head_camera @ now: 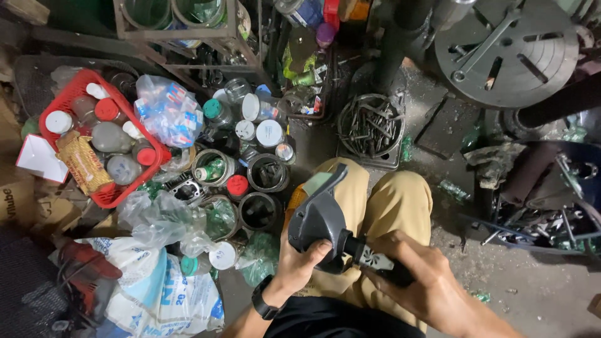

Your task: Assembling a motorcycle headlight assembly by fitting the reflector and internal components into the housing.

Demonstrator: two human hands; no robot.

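The handlebar switch housing looks like matt grey plastic; its grip is black rubber (patterned). The basket is glossy red plastic; the bolts are dull metal.

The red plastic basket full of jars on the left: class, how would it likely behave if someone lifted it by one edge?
The red plastic basket has thin lattice walls, so it would probably flex. It is crowded with capped jars, so it is likely heavy for its size. Lifted unevenly, the jars and the biscuit packet might slide or spill.
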